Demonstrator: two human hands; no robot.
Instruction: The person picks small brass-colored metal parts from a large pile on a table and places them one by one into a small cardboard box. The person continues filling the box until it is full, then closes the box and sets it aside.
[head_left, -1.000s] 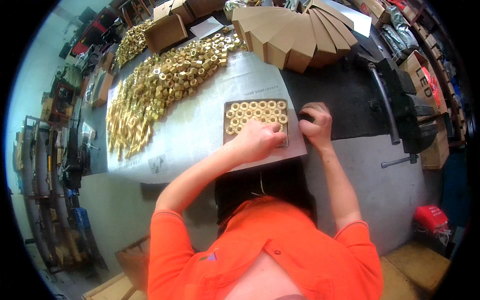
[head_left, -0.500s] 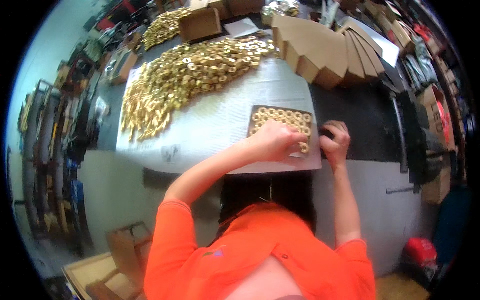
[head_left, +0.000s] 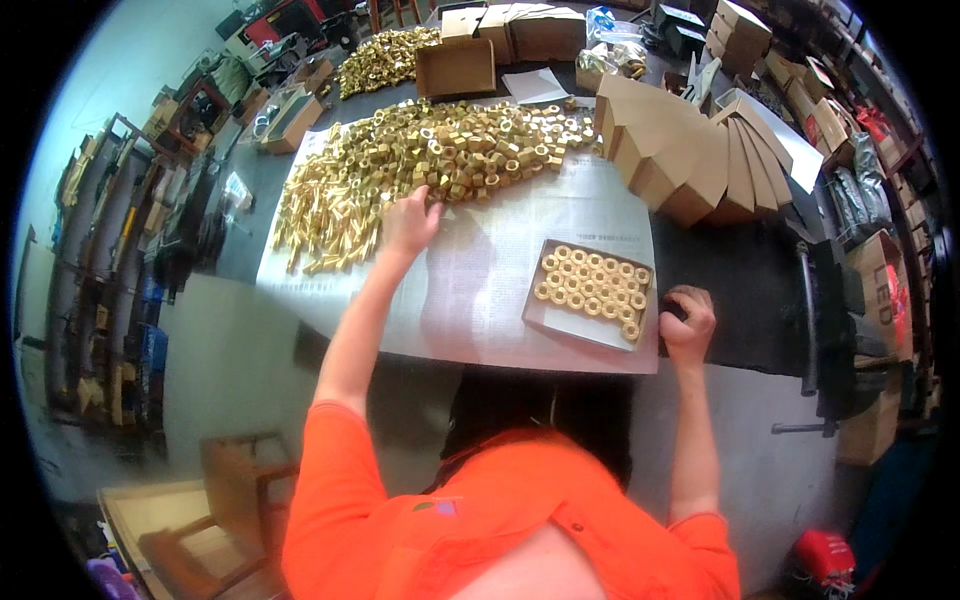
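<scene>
My left hand (head_left: 408, 225) reaches to the near edge of a heap of brass hex nuts (head_left: 450, 150). Its thumb and forefinger are apart, and no nut shows between them. Slim brass pins or bolts (head_left: 325, 215) lie loose on the heap's left side. To the right, a shallow cardboard box (head_left: 570, 332) sits tilted on the paper, with rows of brass nuts (head_left: 590, 280) standing in it and a bare strip along its near side. Beside that box my right hand (head_left: 688, 325) rests with curled fingers; whatever they may hold is hidden.
Newspaper sheets (head_left: 480, 290) cover part of the dark table (head_left: 745, 300). Brown cartons (head_left: 665, 150) are fanned out at the far right. An open brown box (head_left: 455, 70) and a second brass heap (head_left: 385, 60) stand at the back. A wooden chair (head_left: 235, 480) is at lower left.
My left hand has left the box of nuts and moved left and away from me to the heap. The right hand stays beside the box, fingers still curled. The whole view has shifted slightly.
</scene>
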